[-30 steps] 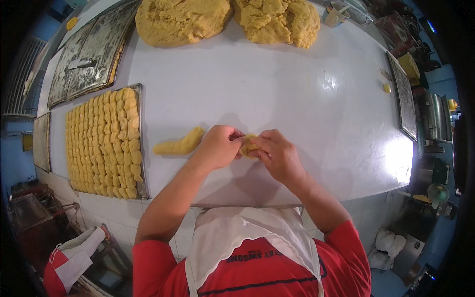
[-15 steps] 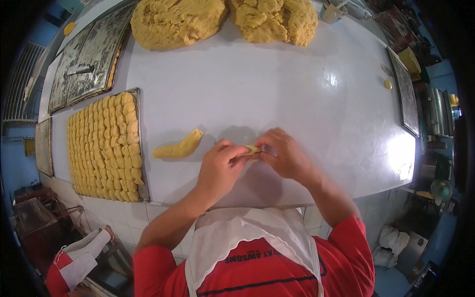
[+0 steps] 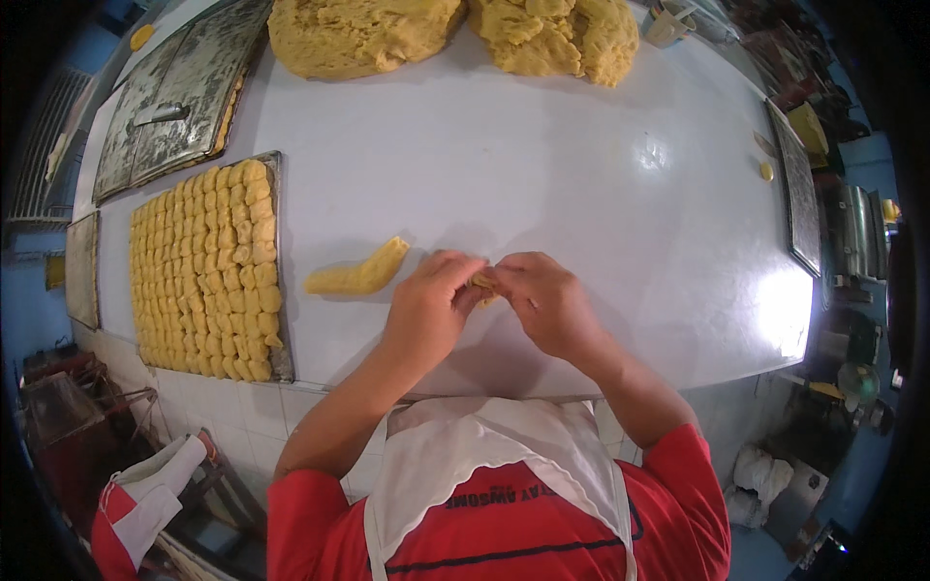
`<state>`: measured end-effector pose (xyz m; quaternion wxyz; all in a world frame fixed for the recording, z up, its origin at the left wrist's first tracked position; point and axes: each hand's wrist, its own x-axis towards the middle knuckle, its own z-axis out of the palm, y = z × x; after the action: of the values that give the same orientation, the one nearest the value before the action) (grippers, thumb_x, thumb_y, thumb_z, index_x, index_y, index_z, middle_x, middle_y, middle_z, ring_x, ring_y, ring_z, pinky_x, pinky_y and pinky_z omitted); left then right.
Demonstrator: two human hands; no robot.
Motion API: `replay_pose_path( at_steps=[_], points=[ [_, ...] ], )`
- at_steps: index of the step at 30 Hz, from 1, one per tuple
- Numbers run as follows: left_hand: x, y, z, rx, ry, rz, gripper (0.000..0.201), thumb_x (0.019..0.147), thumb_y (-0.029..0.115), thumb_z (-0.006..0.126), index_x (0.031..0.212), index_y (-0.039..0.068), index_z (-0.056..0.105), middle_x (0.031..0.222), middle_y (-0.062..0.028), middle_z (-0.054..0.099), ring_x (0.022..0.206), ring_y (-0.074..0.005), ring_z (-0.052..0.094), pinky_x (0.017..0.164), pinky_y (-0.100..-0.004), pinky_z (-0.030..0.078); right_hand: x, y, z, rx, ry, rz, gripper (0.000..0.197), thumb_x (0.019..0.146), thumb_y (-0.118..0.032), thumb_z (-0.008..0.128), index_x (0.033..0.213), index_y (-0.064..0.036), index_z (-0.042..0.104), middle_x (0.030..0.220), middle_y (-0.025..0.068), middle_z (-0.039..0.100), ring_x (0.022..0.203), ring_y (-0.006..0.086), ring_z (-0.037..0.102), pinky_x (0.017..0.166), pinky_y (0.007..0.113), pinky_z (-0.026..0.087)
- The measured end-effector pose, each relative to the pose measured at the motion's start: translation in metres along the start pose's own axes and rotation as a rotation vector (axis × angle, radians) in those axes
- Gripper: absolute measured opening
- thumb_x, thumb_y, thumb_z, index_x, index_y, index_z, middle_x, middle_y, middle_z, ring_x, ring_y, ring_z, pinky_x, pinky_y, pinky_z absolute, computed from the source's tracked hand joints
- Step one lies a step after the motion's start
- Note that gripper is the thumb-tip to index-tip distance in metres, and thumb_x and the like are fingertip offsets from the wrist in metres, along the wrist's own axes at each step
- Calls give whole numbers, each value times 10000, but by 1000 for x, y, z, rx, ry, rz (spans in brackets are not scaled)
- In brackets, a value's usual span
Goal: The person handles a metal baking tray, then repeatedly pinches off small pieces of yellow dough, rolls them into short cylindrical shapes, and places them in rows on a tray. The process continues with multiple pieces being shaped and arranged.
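Note:
Between my fingertips, near the front of the white table, is a small piece of yellow dough [image 3: 482, 281], mostly covered by my fingers. My left hand [image 3: 433, 302] closes on it from the left, thumb and fingers bent together. From the other side my right hand [image 3: 542, 298] pinches the same piece, fingers curled. Just left of my hands a short, bent roll of yellow dough [image 3: 356, 271] lies on the tabletop. Further left sits a metal tray of dough pieces [image 3: 205, 276], packed in tight rows.
Two large dough masses [image 3: 363, 34] rest at the far edge, beside a cup [image 3: 668, 24]. Dark metal sheets [image 3: 179, 97] lie at the far left, a scraper [image 3: 162, 114] on top. Another dark tray [image 3: 792, 189] borders the right edge. A small yellow dough bit [image 3: 766, 171] lies near it.
My hands have drawn closer together, and the dough piece between them is now more folded and hidden by my fingers. The view has shifted slightly; the dough roll lies as before.

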<state>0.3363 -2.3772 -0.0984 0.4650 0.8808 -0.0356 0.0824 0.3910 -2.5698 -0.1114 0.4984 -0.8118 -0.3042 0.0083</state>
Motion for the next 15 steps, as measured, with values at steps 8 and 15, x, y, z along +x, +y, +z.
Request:
replay_pose_path(
  at_steps=[8,15],
  points=[
    [18,4,-7,153,-171,129,116,874,12,754,953,14,669,959,-103,658,818,-318,672,677,-430,533,-2,-1,-2,33,-36,109,91,935,-26,670,995,-21,738,975,131,743,898,330,701,771,422,567],
    [22,1,-11,148,-184,43,127,829,-3,799,917,15,709,953,-99,671,805,-302,671,662,-406,527,1,1,0,49,-89,250,138,941,-22,662,1059,-29,733,959,127,737,926,335,697,780,427,562]
  ],
)
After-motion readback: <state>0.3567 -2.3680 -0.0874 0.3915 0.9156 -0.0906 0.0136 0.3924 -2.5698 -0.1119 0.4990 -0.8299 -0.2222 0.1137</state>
